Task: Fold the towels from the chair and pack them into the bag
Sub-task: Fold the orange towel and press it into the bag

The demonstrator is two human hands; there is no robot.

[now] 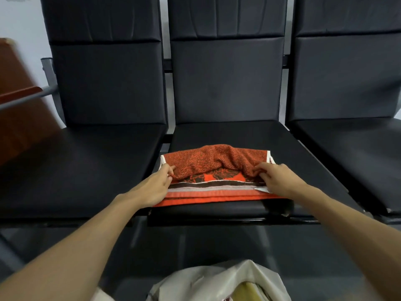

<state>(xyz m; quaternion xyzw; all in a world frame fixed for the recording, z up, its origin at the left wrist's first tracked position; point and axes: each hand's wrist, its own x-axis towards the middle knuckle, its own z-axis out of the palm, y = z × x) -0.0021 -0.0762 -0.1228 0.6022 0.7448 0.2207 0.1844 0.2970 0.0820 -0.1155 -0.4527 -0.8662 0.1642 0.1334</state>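
Note:
An orange and dark brown patterned towel [213,161] lies on the front part of the middle black chair seat [238,133]. Its far half is lifted and folded over toward me, leaving the striped near hem uncovered. My left hand [155,187] pinches the folded edge at the towel's left side. My right hand [278,181] pinches the same edge at the right side. On the floor below me stands a pale plastic bag [219,281] with its mouth open; something yellowish shows inside it.
Black padded seats adjoin the middle one on the left [86,161] and right [355,153], with tall backrests behind. A reddish-brown wooden piece of furniture [19,101] stands at the far left. The dark floor lies between the seats and the bag.

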